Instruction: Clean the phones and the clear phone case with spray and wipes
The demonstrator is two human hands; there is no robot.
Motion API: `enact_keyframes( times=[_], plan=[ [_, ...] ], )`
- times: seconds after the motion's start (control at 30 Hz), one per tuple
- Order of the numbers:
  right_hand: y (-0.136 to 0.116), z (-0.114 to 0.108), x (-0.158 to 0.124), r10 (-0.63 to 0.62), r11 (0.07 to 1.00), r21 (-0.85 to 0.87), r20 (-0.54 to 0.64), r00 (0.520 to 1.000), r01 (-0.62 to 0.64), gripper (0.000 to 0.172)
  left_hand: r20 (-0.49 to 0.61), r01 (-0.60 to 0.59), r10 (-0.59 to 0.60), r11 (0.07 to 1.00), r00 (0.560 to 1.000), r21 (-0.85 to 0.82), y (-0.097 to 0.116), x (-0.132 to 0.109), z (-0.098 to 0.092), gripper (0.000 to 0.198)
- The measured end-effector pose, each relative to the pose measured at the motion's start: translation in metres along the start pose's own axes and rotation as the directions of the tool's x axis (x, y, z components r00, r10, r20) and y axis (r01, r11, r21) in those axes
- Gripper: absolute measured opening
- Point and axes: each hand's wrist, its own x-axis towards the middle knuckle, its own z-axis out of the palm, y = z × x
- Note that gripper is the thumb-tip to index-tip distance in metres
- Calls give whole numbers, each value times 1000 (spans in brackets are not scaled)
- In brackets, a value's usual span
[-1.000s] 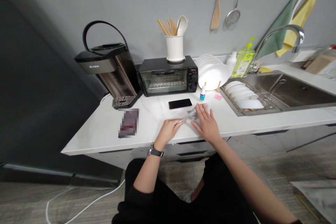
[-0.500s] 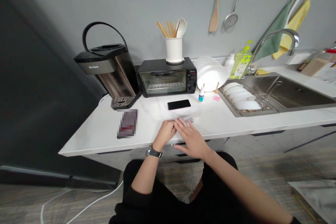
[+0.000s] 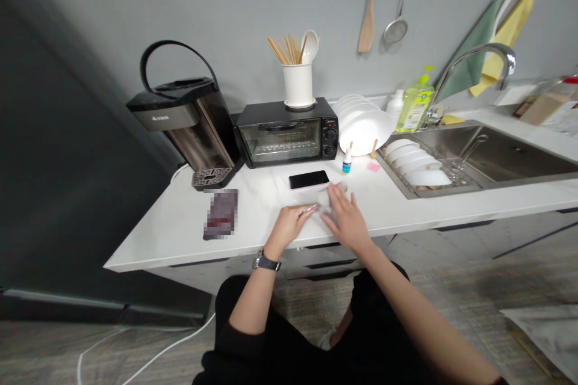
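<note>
On the white counter (image 3: 167, 225) my left hand (image 3: 289, 224) pinches the left end of a small clear plastic wrapper (image 3: 326, 197). My right hand (image 3: 345, 216) lies flat on that wrapper with its fingers stretched out, pressing it to the counter. A black phone (image 3: 309, 180) lies just beyond the hands. A little dropper bottle (image 3: 347, 162) with a blue label stands behind the phone to the right.
A black toaster oven (image 3: 284, 132) with a white utensil cup (image 3: 298, 84) stands at the back, a kettle-style water boiler (image 3: 189, 117) to its left. White plates (image 3: 365, 126) lean by the steel sink (image 3: 492, 159). A dark blurred card (image 3: 220, 212) lies at left.
My right hand slid left toward my left hand along the wrapper, then back out to the right and farther from me. My left hand stayed where it was.
</note>
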Motion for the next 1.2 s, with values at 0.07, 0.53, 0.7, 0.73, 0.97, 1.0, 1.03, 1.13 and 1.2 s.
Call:
enact_keyframes(
  times=[0.07, 0.53, 0.7, 0.73, 0.97, 1.0, 1.03, 1.13, 1.2],
  plan=[
    [1, 0, 0, 60, 998, -8, -41, 997, -61, 85, 8, -10, 10, 1000, 1000, -8, 1, 0, 0, 27],
    [26, -16, 6, 166, 905, 417, -169, 972, -82, 28, -329, 50, -275, 829, 904, -556, 21, 11, 5, 56],
    [2, -6, 2, 485, 462, 847, 5, 874, -262, 38, -276, 78, -334, 751, 901, -656, 40, 15, 22, 36],
    [0, -5, 1, 517, 404, 872, 33, 856, -277, 40, -254, 115, -334, 780, 908, -615, 45, 14, 23, 29],
    [-6, -29, 8, 627, 444, 881, -177, 759, -162, 39, -212, 125, -192, 948, 958, -293, 69, -2, 9, 13],
    [-6, -34, 11, 574, 508, 851, -222, 788, -130, 39, -194, 117, -164, 965, 967, -234, 70, -3, 6, 13],
    [-6, -40, 14, 491, 584, 807, -257, 833, -95, 39, -171, 111, -139, 980, 975, -162, 70, -4, 4, 13],
    [1, -54, 20, 176, 750, 660, -260, 949, 41, 38, -92, 112, -106, 992, 990, 54, 69, -6, -4, 15],
    [10, -61, 21, 66, 769, 635, -197, 978, 76, 38, -74, 121, -114, 988, 991, 95, 69, -8, -10, 18]
  ],
)
